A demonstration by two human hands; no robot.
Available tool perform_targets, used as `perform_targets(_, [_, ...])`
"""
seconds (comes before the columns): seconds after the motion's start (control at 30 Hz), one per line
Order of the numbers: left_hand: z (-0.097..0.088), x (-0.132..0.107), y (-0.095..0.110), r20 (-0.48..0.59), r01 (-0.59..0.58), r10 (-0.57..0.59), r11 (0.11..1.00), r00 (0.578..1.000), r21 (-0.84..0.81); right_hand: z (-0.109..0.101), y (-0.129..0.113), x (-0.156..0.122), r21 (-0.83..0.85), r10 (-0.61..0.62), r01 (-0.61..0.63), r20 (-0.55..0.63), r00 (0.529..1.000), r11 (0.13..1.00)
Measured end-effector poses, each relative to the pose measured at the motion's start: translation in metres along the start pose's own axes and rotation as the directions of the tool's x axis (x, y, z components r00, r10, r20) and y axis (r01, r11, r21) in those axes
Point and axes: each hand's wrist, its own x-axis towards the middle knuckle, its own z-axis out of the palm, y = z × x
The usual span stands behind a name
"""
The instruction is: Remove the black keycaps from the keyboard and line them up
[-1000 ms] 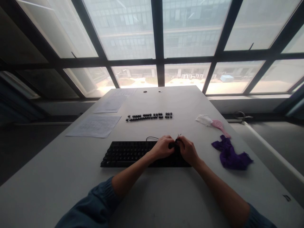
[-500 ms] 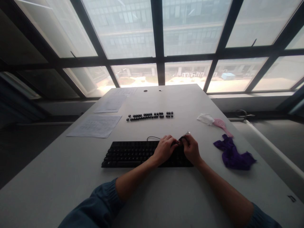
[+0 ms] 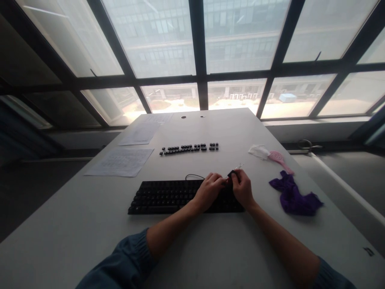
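Note:
My right hand (image 3: 242, 186) is closed in a pinch around a small black tool with thin wire ends, which looks like a keycap puller (image 3: 231, 173). The wires stick out past the fingers on the far side. Close beside it, my left hand (image 3: 210, 188) has its fingers pinched together almost against the tool; what they hold is hidden. Both hands are over the right part of a black keyboard (image 3: 162, 196), which lies flat on the white table and is partly covered by them. Beyond it, loose black keycaps (image 3: 189, 149) stand in two rough rows.
Printed papers (image 3: 120, 161) lie on the left of the white table (image 3: 192, 249). To the right are a crumpled purple cloth (image 3: 297, 198), a pink hairbrush (image 3: 278, 156) and a white crumpled item (image 3: 259, 151). A cable (image 3: 194, 175) curves behind the keyboard. Large windows rise beyond.
In my right hand the black tool has turned slightly, showing more of its flat dark face. My left fingers have shifted a little. The keyboard and keycap rows stay put.

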Motion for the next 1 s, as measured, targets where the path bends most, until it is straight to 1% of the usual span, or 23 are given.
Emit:
perform_targets(0.07, [-0.002,0.000,0.003,-0.031,-0.003,0.003,1.000,1.000,-0.013,0.000,0.001,0.002,0.042,0.017,-0.017,0.000,1.000,0.999])
perform_targets(0.13, [-0.009,0.002,0.007,-0.073,0.014,-0.020,0.996,0.997,-0.083,0.000,0.004,0.003,0.074,0.040,-0.038,-0.016,0.999,0.996])
perform_targets(0.23, [-0.024,0.015,0.005,-0.147,0.090,-0.126,0.970,0.981,-0.227,0.002,0.010,0.003,0.134,0.083,-0.078,-0.032,0.996,0.988])
perform_targets(0.3, [-0.033,0.035,-0.004,-0.184,0.128,-0.186,0.950,0.965,-0.285,0.004,0.013,0.003,0.173,0.106,-0.100,-0.027,0.994,0.980])
perform_targets(0.4, [-0.035,0.079,-0.030,-0.211,0.161,-0.224,0.947,0.952,-0.278,0.005,0.014,0.003,0.207,0.114,-0.108,-0.018,0.993,0.972])
perform_targets(0.5, [-0.026,0.127,-0.060,-0.192,0.208,-0.240,0.963,0.952,-0.171,0.005,0.013,0.004,0.212,0.102,-0.097,-0.014,0.995,0.972])
perform_targets(0.57, [-0.015,0.155,-0.077,-0.138,0.220,-0.222,0.975,0.965,-0.034,0.005,0.012,0.004,0.211,0.093,-0.088,-0.013,0.996,0.973])
perform_targets(0.67, [0.001,0.184,-0.095,-0.073,0.205,-0.198,0.974,0.977,0.095,0.005,0.012,0.005,0.216,0.092,-0.088,-0.012,0.996,0.972])
perform_targets(0.73, [0.011,0.194,-0.105,-0.054,0.199,-0.193,0.973,0.980,0.117,0.006,0.014,0.005,0.227,0.098,-0.094,-0.008,0.995,0.969])
perform_targets(0.8, [0.019,0.198,-0.113,-0.036,0.199,-0.196,0.970,0.980,0.139,0.007,0.015,0.005,0.242,0.108,-0.105,0.000,0.994,0.965])
perform_targets(0.9, [0.028,0.198,-0.124,-0.018,0.209,-0.209,0.964,0.978,0.165,0.007,0.016,0.005,0.251,0.119,-0.116,0.000,0.993,0.961])
perform_targets(1.0, [0.032,0.195,-0.130,-0.008,0.222,-0.224,0.958,0.975,0.182,0.007,0.015,0.005,0.252,0.110,-0.105,-0.008,0.994,0.962])
